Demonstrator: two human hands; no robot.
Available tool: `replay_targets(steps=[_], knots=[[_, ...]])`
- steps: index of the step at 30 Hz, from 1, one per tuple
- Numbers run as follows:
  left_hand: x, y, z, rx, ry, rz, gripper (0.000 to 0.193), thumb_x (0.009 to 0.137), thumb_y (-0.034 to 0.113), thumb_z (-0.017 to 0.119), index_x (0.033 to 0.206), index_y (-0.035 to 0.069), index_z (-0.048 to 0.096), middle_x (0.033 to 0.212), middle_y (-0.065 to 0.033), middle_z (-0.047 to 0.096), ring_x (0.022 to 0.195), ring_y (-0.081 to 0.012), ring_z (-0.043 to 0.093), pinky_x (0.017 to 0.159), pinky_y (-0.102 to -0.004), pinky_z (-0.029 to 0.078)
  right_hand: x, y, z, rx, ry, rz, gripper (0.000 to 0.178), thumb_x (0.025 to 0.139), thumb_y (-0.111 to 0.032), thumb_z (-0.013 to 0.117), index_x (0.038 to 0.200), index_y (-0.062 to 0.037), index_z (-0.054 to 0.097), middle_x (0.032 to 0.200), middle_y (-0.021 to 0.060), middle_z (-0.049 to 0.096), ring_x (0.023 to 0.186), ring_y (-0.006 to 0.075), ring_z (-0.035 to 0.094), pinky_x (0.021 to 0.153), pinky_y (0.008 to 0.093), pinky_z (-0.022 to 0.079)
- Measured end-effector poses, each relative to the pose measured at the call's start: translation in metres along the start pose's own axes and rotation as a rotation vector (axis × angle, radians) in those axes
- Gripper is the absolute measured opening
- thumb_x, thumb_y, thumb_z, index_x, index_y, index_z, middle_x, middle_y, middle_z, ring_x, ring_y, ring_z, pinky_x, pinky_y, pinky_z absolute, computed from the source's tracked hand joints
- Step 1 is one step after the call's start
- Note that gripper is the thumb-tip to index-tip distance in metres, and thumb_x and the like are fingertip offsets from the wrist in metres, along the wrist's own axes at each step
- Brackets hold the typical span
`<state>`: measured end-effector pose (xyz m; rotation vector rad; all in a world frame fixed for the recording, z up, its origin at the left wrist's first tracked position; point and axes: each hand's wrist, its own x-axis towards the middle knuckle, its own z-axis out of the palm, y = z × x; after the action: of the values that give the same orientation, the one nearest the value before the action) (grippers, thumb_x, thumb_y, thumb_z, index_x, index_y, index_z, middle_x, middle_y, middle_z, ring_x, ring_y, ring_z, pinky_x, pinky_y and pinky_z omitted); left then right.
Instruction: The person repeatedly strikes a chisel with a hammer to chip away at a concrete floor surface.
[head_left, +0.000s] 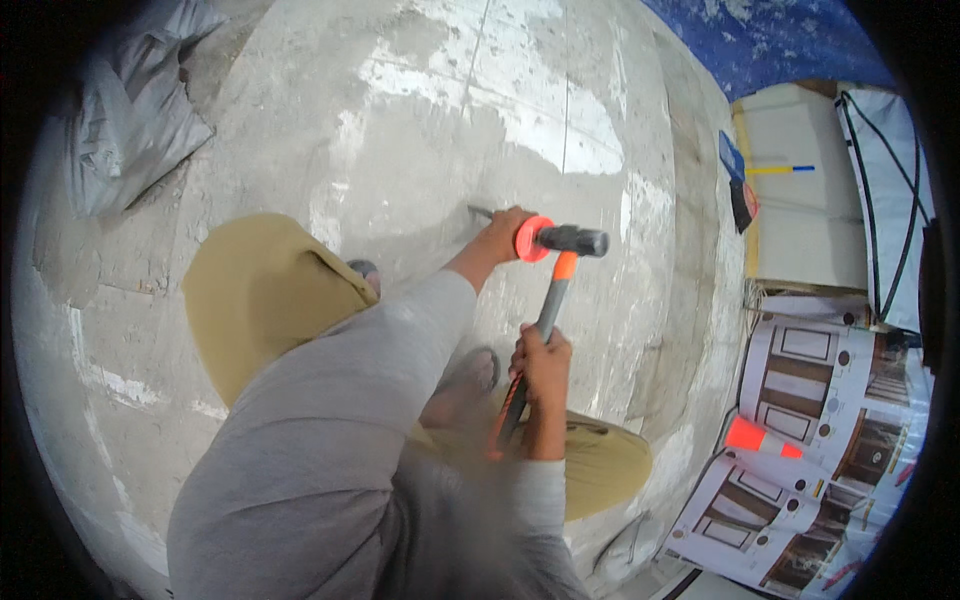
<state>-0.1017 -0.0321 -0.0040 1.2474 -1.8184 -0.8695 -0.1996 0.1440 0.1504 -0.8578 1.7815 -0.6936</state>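
Observation:
My left hand is closed around a chisel, whose metal tip points at the grey floor. A round orange hand guard sits at the chisel's upper end and partly hides the fingers. In my right hand is a hammer with a grey, black and orange handle, gripped partway down. The dark hammer head lines up with the guard's centre; whether it touches the chisel I cannot tell.
My sandalled feet and bent knees are close by. A grey-white sack lies far left. At right are printed sheets, an orange-and-white cone, a pale board and a blue-handled tool. Blue sheeting hangs beyond.

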Motion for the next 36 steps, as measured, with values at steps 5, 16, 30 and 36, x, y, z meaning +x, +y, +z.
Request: replay_targets(steps=[5,16,30,36], knots=[[0.001,-0.007,0.011,0.04,0.045,-0.05,0.02,0.077,0.026,0.067,0.092,0.013,0.064,0.097,-0.0057,0.066,0.102,-0.0275,0.057,0.086,-0.0457,0.046,-0.021,-0.03,-0.024,0.135,0.051,-0.135,0.019,0.09,-0.015,0.058,0.08,-0.0012,0.049,0.059,0.0041,0.049,0.042,0.0119,0.047,0.038,0.0275,0.04],[0.003,-0.027,0.014,0.217,0.179,0.004,0.022,0.076,0.028,0.066,0.089,0.01,0.063,0.093,-0.0099,0.064,0.09,-0.0297,0.06,0.076,-0.0428,0.049,-0.072,-0.117,-0.044,0.223,0.151,-0.562,0.013,0.092,-0.012,0.055,0.086,-0.0011,0.05,0.058,0.005,0.048,0.04,0.0112,0.043,0.037,0.0259,0.038],[0.0,-0.01,-0.016,-0.117,0.218,-0.18,0.026,0.074,0.029,0.069,0.088,0.009,0.065,0.091,-0.0118,0.065,0.095,-0.0315,0.061,0.082,-0.044,0.05,-0.018,-0.073,-0.003,-0.281,0.308,-0.553,0.011,0.089,-0.012,0.055,0.09,-0.0016,0.055,0.064,0.0077,0.052,0.055,0.016,0.049,0.051,0.0315,0.043],[-0.012,-0.043,-0.022,0.243,0.033,0.023,0.015,0.072,0.024,0.068,0.085,0.017,0.065,0.09,-0.0028,0.065,0.093,-0.0249,0.058,0.083,-0.0478,0.039,0.011,0.01,-0.005,-0.1,-0.072,0.011,0.017,0.089,-0.014,0.059,0.082,-0.0009,0.051,0.059,0.0037,0.049,0.043,0.0116,0.046,0.036,0.028,0.04]])
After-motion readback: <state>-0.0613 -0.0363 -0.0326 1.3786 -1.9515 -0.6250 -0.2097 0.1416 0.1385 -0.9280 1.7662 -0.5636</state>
